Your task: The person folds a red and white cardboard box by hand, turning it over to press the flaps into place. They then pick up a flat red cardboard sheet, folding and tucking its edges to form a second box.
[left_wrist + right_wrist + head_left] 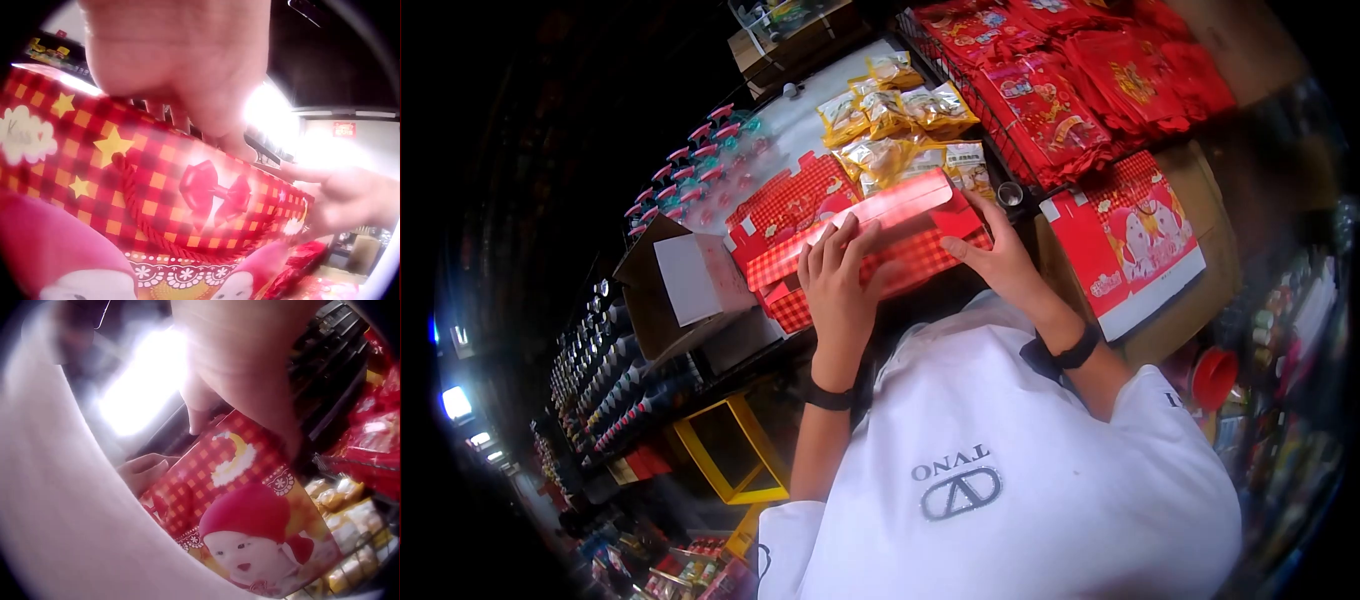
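Observation:
A red checked gift box (910,265) with an open top and folded-up flaps stands in front of the person. Its side shows a red cord handle (181,250), stars and a printed bow. A printed baby in a red hat (250,531) decorates the end panel. The left hand (840,265) lies over the box's left part, fingers on the far flap and thumb toward the opening. At the right end the right hand (1005,262) grips the box, thumb on the near side and fingers behind the corner. The fingers' far sides are partly hidden by the panels.
Yellow-and-white snack packets (890,110) lie behind the box. A flat red carton (795,200) sits to its left, another red printed carton (1135,245) to its right. A wire basket of red bags (1050,110), an open cardboard box (655,300) and pink-topped bottles (690,165) surround the work area.

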Action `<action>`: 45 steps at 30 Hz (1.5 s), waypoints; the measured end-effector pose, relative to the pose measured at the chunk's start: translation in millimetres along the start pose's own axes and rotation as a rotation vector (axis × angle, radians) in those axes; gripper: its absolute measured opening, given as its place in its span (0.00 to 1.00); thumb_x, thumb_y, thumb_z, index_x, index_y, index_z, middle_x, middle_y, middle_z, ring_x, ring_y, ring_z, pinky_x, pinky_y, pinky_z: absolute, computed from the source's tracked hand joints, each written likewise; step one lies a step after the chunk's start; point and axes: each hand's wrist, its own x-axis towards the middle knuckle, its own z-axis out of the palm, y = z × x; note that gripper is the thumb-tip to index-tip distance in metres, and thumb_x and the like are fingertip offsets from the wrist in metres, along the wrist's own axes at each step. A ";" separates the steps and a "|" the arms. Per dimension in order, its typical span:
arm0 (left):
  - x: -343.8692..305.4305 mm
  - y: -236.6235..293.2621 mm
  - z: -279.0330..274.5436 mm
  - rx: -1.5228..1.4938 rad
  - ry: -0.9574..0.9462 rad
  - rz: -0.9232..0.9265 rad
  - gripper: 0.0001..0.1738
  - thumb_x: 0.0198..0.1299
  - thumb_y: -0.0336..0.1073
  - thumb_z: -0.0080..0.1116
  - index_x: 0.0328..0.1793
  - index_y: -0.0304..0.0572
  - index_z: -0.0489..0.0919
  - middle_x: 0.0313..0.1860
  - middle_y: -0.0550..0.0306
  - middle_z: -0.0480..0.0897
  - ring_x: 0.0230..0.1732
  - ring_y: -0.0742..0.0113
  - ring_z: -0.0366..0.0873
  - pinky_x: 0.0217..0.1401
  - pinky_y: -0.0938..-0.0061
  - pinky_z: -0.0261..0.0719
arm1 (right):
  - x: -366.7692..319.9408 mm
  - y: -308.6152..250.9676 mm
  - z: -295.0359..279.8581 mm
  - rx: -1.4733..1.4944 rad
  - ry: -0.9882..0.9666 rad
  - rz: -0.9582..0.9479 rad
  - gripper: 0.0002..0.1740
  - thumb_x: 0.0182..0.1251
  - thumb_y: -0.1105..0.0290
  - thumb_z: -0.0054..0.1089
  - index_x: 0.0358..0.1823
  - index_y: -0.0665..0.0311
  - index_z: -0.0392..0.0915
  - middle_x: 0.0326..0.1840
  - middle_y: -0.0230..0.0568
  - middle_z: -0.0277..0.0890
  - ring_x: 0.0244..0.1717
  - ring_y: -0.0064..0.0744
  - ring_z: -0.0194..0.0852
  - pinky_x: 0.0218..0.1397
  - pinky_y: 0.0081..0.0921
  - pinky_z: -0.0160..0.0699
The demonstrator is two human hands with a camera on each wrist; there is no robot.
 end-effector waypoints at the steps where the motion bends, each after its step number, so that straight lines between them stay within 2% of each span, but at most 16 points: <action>1: -0.1 0.3 0.9 0.001 0.002 -0.003 0.31 0.59 0.49 0.75 0.69 0.56 0.83 0.71 0.57 0.80 0.73 0.51 0.72 0.78 0.54 0.61 | -0.7 -3.9 0.6 -0.053 0.020 -0.016 0.51 0.65 0.52 0.78 0.79 0.73 0.62 0.78 0.59 0.65 0.81 0.43 0.62 0.82 0.35 0.60; 4: -1.7 -0.3 1.4 0.002 -0.001 0.001 0.30 0.61 0.49 0.74 0.70 0.57 0.82 0.72 0.56 0.79 0.74 0.51 0.72 0.79 0.53 0.60 | -0.6 -6.8 -0.5 -0.148 0.005 -0.071 0.49 0.67 0.59 0.78 0.80 0.72 0.60 0.79 0.53 0.64 0.76 0.37 0.67 0.79 0.31 0.64; 10: -9.4 1.4 3.2 0.030 -0.019 0.018 0.30 0.65 0.48 0.70 0.73 0.58 0.81 0.75 0.56 0.77 0.77 0.51 0.69 0.81 0.52 0.57 | 4.6 -6.9 1.0 -0.175 0.021 -0.063 0.50 0.64 0.60 0.81 0.80 0.73 0.61 0.74 0.53 0.71 0.72 0.35 0.73 0.75 0.30 0.71; 13: -11.7 2.5 2.9 0.038 -0.028 0.014 0.30 0.66 0.47 0.69 0.74 0.58 0.80 0.76 0.57 0.77 0.78 0.51 0.69 0.82 0.51 0.56 | 3.0 -12.4 -0.4 -0.254 0.054 -0.141 0.48 0.63 0.61 0.81 0.78 0.73 0.64 0.70 0.52 0.76 0.68 0.32 0.77 0.72 0.29 0.74; 16: -12.9 3.3 6.8 0.052 -0.029 0.024 0.30 0.66 0.47 0.69 0.75 0.59 0.79 0.76 0.57 0.76 0.79 0.51 0.68 0.83 0.50 0.56 | -2.2 -24.4 -2.3 -0.231 0.022 -0.063 0.43 0.66 0.63 0.78 0.77 0.72 0.66 0.68 0.51 0.79 0.66 0.31 0.78 0.70 0.29 0.75; 19: -14.1 3.2 4.4 0.048 -0.017 0.025 0.31 0.66 0.47 0.69 0.75 0.59 0.79 0.76 0.57 0.76 0.79 0.51 0.68 0.83 0.50 0.55 | -2.3 -13.5 -4.3 -0.214 0.013 -0.089 0.43 0.68 0.58 0.75 0.77 0.70 0.66 0.69 0.59 0.77 0.67 0.47 0.81 0.69 0.37 0.78; 23: -14.3 5.8 3.9 0.030 -0.002 0.013 0.30 0.66 0.48 0.69 0.75 0.59 0.79 0.76 0.56 0.76 0.79 0.51 0.68 0.83 0.50 0.55 | -4.4 -17.4 -0.1 -0.178 0.061 -0.123 0.40 0.70 0.62 0.73 0.77 0.70 0.66 0.67 0.58 0.80 0.65 0.42 0.83 0.67 0.33 0.79; 32: -14.1 7.3 0.7 0.014 -0.005 0.002 0.32 0.66 0.46 0.68 0.77 0.58 0.77 0.77 0.55 0.74 0.79 0.51 0.67 0.84 0.51 0.55 | -7.4 -25.2 -2.1 -0.140 0.041 -0.105 0.39 0.73 0.61 0.69 0.77 0.74 0.65 0.61 0.56 0.83 0.61 0.34 0.84 0.66 0.30 0.78; 33: -14.6 7.1 0.5 0.014 -0.002 0.000 0.32 0.66 0.46 0.68 0.77 0.58 0.76 0.78 0.55 0.74 0.80 0.51 0.66 0.84 0.51 0.54 | -8.0 -24.3 -3.1 -0.215 0.047 -0.169 0.33 0.79 0.58 0.60 0.75 0.74 0.68 0.55 0.57 0.85 0.55 0.30 0.84 0.61 0.28 0.79; 36: -15.5 5.9 0.1 0.020 -0.002 0.005 0.33 0.66 0.45 0.69 0.77 0.58 0.76 0.79 0.55 0.73 0.81 0.51 0.65 0.84 0.52 0.54 | -8.3 -21.7 -10.4 -0.159 0.062 -0.212 0.29 0.84 0.57 0.51 0.72 0.75 0.71 0.44 0.54 0.84 0.44 0.25 0.79 0.52 0.29 0.79; 37: -16.6 4.7 0.7 0.031 -0.007 0.012 0.33 0.66 0.45 0.69 0.77 0.58 0.76 0.79 0.56 0.73 0.81 0.51 0.65 0.84 0.52 0.54 | -10.1 -31.1 -17.0 -0.257 0.067 -0.059 0.26 0.87 0.58 0.43 0.64 0.76 0.76 0.35 0.48 0.78 0.36 0.24 0.70 0.44 0.30 0.76; 40: -16.5 4.0 0.9 0.046 -0.011 0.032 0.31 0.67 0.45 0.67 0.77 0.58 0.77 0.79 0.56 0.74 0.80 0.51 0.66 0.84 0.53 0.55 | -3.8 -23.4 -19.0 -0.163 0.149 -0.118 0.26 0.88 0.57 0.43 0.55 0.77 0.78 0.31 0.42 0.73 0.36 0.22 0.65 0.43 0.29 0.75; 43: -15.8 5.2 0.9 0.055 -0.019 0.047 0.31 0.68 0.44 0.67 0.77 0.58 0.77 0.78 0.56 0.74 0.80 0.51 0.67 0.83 0.53 0.56 | -7.0 -33.2 -18.2 -0.098 0.141 -0.097 0.26 0.89 0.55 0.43 0.50 0.76 0.77 0.32 0.39 0.74 0.38 0.21 0.66 0.46 0.27 0.74; 45: -12.0 8.2 -3.6 0.044 -0.027 0.054 0.30 0.68 0.44 0.67 0.77 0.59 0.77 0.77 0.56 0.75 0.78 0.51 0.68 0.82 0.52 0.57 | -7.6 -32.3 -19.7 -0.067 0.134 -0.073 0.27 0.89 0.53 0.43 0.51 0.76 0.78 0.33 0.37 0.75 0.39 0.20 0.67 0.47 0.26 0.73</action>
